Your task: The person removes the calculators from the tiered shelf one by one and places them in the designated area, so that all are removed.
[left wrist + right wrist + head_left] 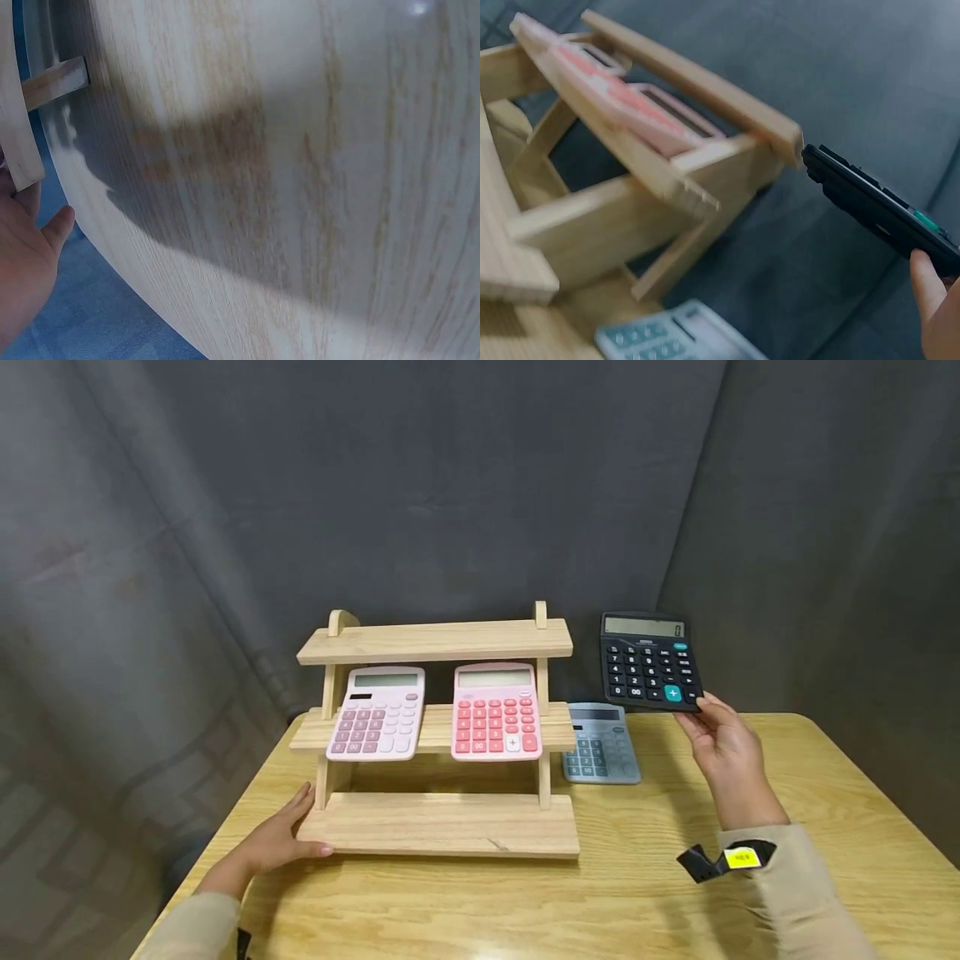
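Note:
In the head view, a wooden three-tier display shelf (435, 822) stands on the table. My left hand (273, 839) holds the left end of its lowest board, thumb at the front edge and fingers at the side. A lilac-and-white calculator (378, 714) and a pink calculator (497, 712) lean on the middle tier. My right hand (726, 750) holds a black calculator (648, 662) by its lower right corner, raised to the right of the shelf. Edge-on in the right wrist view, the black calculator (885, 210) is beside the top board (697, 79).
Behind the shelf's right side, a blue-grey calculator (602, 745) lies on the wooden table (637, 877), partly hidden by the shelf. A dark grey curtain (450, 493) hangs behind the table. Each sleeve carries a black strap.

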